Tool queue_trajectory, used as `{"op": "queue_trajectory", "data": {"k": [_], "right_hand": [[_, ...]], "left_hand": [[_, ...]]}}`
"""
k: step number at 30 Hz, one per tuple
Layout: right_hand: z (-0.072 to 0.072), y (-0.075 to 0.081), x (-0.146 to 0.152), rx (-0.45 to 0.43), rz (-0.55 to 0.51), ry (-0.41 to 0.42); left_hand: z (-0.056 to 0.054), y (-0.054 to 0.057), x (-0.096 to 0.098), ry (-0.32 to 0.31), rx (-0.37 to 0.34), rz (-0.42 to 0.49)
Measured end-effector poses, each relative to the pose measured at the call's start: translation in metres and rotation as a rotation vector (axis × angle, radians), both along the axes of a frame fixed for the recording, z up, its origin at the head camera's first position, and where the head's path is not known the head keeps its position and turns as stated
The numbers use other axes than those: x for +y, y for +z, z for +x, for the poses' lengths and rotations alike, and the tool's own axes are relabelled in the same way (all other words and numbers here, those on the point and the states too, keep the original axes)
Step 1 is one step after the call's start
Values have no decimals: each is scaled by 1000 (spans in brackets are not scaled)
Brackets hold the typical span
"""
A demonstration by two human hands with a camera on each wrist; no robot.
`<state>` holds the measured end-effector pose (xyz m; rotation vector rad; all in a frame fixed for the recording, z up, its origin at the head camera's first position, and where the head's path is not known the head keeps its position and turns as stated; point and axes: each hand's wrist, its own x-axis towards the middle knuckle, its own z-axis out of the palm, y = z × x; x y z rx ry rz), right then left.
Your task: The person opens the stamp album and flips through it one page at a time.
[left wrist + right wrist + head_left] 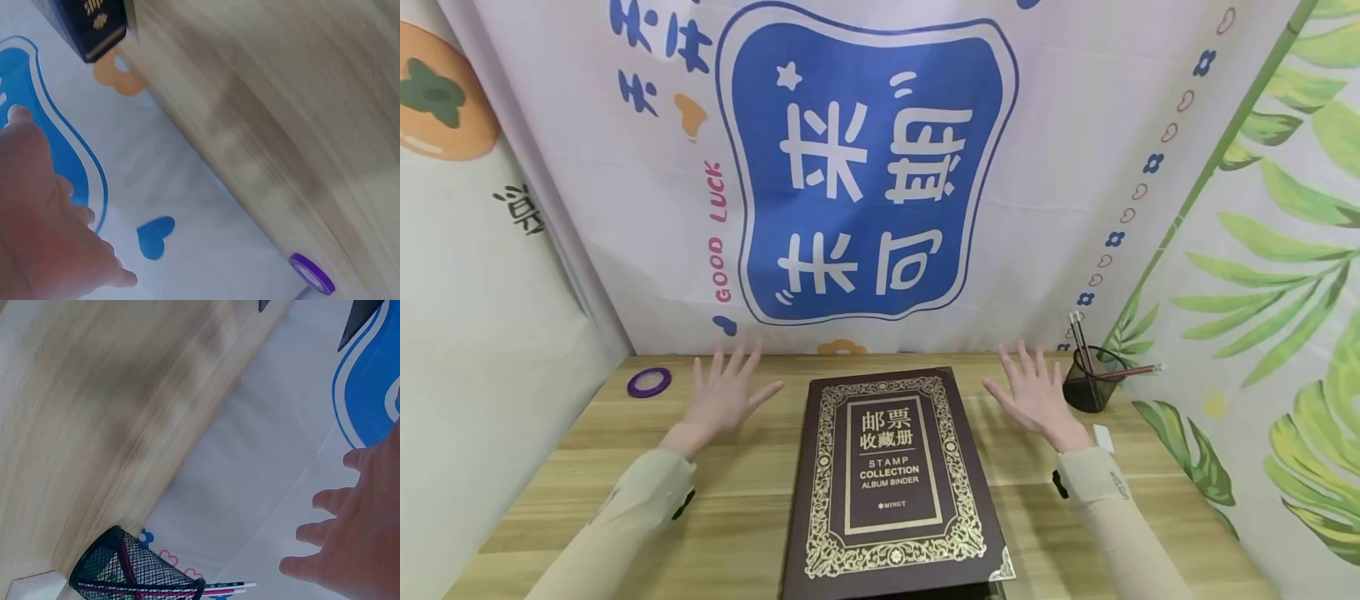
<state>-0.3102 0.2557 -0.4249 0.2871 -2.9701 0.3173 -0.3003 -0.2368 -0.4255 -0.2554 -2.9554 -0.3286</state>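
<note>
Here's the stamp album (893, 458), lying cover up on the wooden table (737, 525), right between my hands. My left hand (724, 396) spreads its fingers wide, and my right hand (1033, 396) matches it! Purple ring (649, 393) out left, mesh pen cup (1085, 395) just right, small white block (1103, 439) near my cuff.

Album (895, 485): "STAMP COLLECTION ALBUM BINDER", "MINGT", backdrop (876, 187): "未来可期", "GOOD LUCK"

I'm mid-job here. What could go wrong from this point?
The right hand is close to the black mesh pen cup; a sideways sweep might tip it. The purple tape roll lies near the wooden table's far left corner, where the left hand could knock it away.
</note>
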Motion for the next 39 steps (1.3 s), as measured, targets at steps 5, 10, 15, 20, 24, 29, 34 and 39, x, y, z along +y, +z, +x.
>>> {"op": "queue_trajectory", "data": {"k": [5,10,15,20,24,29,34,39], "right_hand": [[6,0,-6,-21,-23,40],[14,-1,-13,-20,-53,111],[22,-3,-23,-47,-112,186],[30,-5,-31,-113,-202,231],[35,-7,-35,-157,-287,260],[37,-8,-38,-182,-346,288],[36,-8,-35,-260,-473,297],[35,-3,-33,-365,-660,275]], "left_hand": [[9,-8,14,-80,-10,26],[22,-15,34,-180,11,41],[40,-22,56,-267,37,46],[61,-25,76,-363,54,34],[75,-24,88,-435,38,23],[88,-21,100,-513,-28,26],[97,-23,104,-564,-48,47],[102,-26,104,-583,-42,70]]}}
